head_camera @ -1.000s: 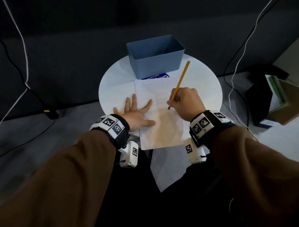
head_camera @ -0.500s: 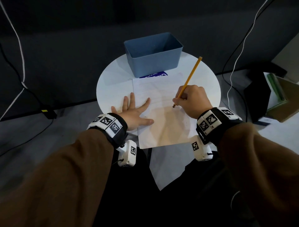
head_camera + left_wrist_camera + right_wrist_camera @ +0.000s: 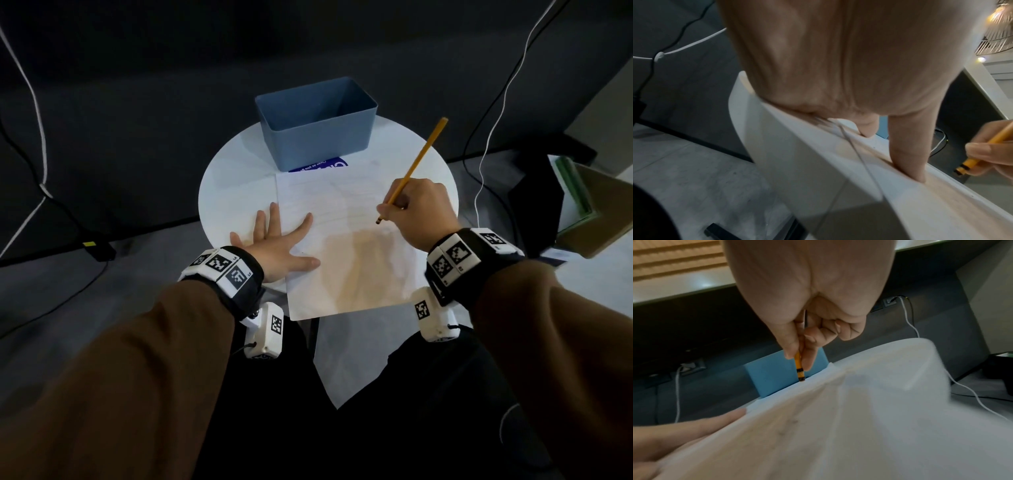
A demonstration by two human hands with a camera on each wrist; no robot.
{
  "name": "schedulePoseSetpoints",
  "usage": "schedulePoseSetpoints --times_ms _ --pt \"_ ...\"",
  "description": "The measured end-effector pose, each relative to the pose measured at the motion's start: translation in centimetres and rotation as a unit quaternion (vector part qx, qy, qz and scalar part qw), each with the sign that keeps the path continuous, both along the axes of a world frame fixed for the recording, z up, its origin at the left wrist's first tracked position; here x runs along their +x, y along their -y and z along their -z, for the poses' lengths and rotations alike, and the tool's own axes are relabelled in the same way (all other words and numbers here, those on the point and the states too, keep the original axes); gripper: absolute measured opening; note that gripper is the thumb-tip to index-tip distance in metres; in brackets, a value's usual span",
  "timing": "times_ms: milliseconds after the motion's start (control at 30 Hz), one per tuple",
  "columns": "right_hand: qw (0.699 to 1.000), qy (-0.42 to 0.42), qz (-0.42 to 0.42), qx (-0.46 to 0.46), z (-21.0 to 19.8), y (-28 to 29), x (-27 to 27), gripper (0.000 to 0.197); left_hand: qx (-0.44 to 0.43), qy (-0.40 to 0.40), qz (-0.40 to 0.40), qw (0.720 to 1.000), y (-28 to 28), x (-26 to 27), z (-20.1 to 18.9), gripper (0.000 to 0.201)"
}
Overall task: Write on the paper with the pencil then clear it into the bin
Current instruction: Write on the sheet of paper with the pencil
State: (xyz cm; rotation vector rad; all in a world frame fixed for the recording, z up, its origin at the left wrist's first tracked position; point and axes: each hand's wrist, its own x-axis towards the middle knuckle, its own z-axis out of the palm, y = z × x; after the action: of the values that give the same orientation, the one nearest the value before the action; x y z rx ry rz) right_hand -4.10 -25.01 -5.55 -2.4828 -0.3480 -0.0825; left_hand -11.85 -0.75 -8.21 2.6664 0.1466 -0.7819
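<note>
White sheet of paper [image 3: 342, 240] lies at frame centre on the round white table [image 3: 233, 192], its near edge overhanging. Left hand [image 3: 277, 245] rests flat, fingers spread, on the paper's left edge. Right hand [image 3: 419, 214] grips the yellow pencil [image 3: 416, 164], its lower end at the paper's right side. Blue rectangular plastic bin [image 3: 317, 137] stands just above the paper.

Round white table [image 3: 233, 178] w/ a blue printed card [image 3: 320, 167] lying flat at its far side, text too small to read. White cable [image 3: 493, 113] hangs at right, another white cable [image 3: 32, 99] at left beside a black cable [image 3: 20, 161]. Black box [image 3: 534, 205] on floor at right, green & tan books [image 3: 582, 205] stacked next to it. Dark wall [image 3: 137, 85] behind, grey floor [image 3: 68, 281]
</note>
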Motion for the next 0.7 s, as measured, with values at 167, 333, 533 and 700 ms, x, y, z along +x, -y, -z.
schedulePoseSetpoints --times_ms 167,333,533,700 --pt "0.999 -0.022 -0.047 -0.006 0.4 -2.8 -0.5 0.019 -0.002 -0.003 -0.003 1.0 0.0 0.0 -0.1 0.089" --pt "0.999 -0.019 -0.034 -0.022 0.9 -1.8 -0.7 0.021 -0.009 -0.002 -0.006 1.0 -0.2 0.0 0.2 0.091" --pt "1.0 -0.011 -0.013 -0.004 0.3 -0.5 -1.6 0.02 -0.012 0.013 -0.022 1.0 -0.2 0.0 0.3 0.109" --pt "0.996 -0.067 -0.032 0.04 -0.5 -3.1 -1.6 0.014 -0.003 0.022 -0.028 0.999 -0.2 -0.1 0.5 0.114"
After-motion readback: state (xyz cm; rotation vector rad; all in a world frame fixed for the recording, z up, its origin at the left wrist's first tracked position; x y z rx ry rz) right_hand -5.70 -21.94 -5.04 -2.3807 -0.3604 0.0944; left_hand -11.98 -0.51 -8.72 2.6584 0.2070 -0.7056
